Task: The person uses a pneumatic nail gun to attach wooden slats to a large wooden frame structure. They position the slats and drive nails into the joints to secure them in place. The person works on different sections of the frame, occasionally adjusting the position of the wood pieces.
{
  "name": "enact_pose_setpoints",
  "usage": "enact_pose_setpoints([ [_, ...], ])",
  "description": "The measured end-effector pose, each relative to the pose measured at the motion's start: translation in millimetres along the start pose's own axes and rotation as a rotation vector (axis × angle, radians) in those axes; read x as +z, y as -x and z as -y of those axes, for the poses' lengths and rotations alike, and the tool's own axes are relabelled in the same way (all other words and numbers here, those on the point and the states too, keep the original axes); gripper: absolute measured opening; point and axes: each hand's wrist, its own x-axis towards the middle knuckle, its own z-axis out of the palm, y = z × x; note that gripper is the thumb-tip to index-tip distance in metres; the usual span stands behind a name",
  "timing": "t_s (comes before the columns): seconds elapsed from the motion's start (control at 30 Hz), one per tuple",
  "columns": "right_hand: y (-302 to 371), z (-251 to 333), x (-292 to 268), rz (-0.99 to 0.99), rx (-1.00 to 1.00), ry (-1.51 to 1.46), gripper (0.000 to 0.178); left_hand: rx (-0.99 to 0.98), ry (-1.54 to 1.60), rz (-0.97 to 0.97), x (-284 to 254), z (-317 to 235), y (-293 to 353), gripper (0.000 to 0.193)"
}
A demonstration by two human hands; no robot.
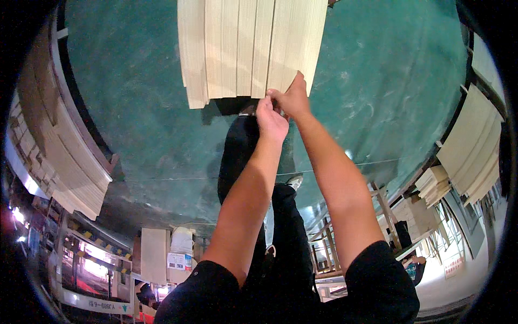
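Long pale wooden boards (245, 48) lie side by side in a stack ahead of me, their near ends uneven. At the near edge, right of the middle, both my hands meet. My left hand (271, 120) is closed at the corner of the right-hand board (294, 43), its fingertips by the narrow gap beside that board. My right hand (294, 101) grips the same board's end, thumb toward the left hand and a finger reaching up over the board's face. The fingers under the edge are hidden.
The floor (377, 102) is green. More boards are stacked at the left (65, 146) and at the right (472, 146). Behind me stand a white bucket (182, 243), a wooden frame (329, 243) and a machine with yellow-black striping (97, 243). A person (414, 268) is at lower right.
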Motion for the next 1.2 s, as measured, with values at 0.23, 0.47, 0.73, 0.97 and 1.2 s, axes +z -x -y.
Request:
enact_pose_setpoints([
  [0.23,-3.6,-17.4,-2.4,-0.092,0.012,0.062,0.106,0.075,0.013,-0.003,28.1,28.2,10.1,0.032],
  [0.47,4.5,5.9,-33.0,-0.186,0.199,0.137,0.103,-0.077,-0.112,0.028,19.4,49.7,12.4,0.055],
  [0.73,55.5,27.0,-42.5,-0.511,0.033,0.121,0.077,0.132,-0.744,-0.039,30.5,-6.1,51.2,0.042],
  [0.97,344.7,86.1,-148.8,-0.282,0.144,0.111,0.076,-0.306,-0.251,0.756,206.0,-67.6,99.1,0.122],
  [1.2,547.0,40.9,-193.3,-0.328,0.37,0.218,0.08,-0.589,-0.069,1.136,200.9,65.1,195.4,0.114],
])
